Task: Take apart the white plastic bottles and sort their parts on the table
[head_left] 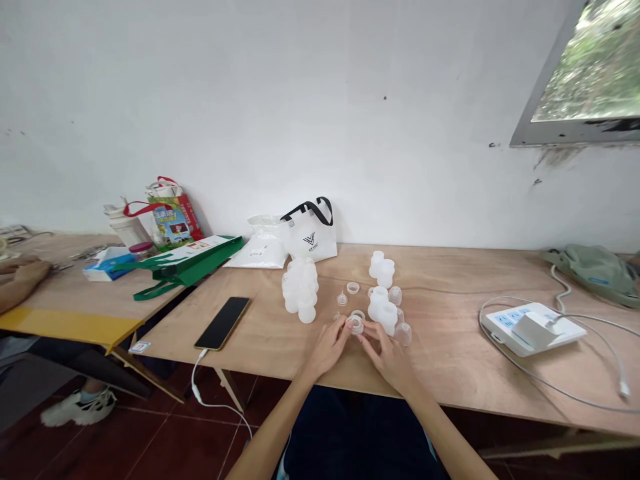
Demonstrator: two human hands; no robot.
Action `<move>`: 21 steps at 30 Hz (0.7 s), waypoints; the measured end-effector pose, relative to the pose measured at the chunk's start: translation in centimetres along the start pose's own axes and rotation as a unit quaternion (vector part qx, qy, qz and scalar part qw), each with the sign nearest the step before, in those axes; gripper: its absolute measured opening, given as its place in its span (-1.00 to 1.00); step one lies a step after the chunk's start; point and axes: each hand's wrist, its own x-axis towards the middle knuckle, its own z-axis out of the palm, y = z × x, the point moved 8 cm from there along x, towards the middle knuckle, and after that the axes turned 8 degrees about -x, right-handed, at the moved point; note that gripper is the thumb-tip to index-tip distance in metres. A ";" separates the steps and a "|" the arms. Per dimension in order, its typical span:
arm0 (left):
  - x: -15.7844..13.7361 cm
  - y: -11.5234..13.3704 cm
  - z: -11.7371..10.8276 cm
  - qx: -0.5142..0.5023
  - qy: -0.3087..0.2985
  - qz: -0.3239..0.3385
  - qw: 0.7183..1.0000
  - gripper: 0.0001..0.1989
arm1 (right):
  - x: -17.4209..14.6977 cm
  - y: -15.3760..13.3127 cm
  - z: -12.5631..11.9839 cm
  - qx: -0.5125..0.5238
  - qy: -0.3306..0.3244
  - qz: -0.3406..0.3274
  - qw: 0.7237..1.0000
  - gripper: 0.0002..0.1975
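At the front middle of the table, a translucent plastic ring (356, 325) is between the fingertips of my left hand (329, 348) and my right hand (389, 357). Both hands are closed on it, one at each side. Just beyond it lie another clear ring (358, 313), a nipple-shaped piece (342, 299) and a third ring (353, 288). A small clear piece (337, 316) lies near my left fingers. White bottle-like containers (386, 316) stand beyond my right hand, beside clear domed caps (403, 333). Left of these parts is a cluster of white containers (300, 291).
A phone (223, 323) with a cable lies left on the wooden table (440, 280). A white bag (314, 233) and a filled plastic bag (263, 247) stand by the wall. Right are a white device (533, 328) with cables and a green cloth bag (595, 270). Another person's hand (23, 273) rests far left.
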 end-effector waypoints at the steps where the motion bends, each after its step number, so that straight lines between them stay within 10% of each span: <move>1: 0.0 -0.1 -0.1 0.000 0.006 -0.002 1.000 -0.57 | 0.0 0.0 0.0 -0.006 -0.003 0.000 1.000 -0.78; 21: -0.2 -0.1 0.1 0.026 -0.001 0.000 1.000 -0.68 | 0.1 0.7 -0.2 0.019 0.009 0.041 0.999 -0.71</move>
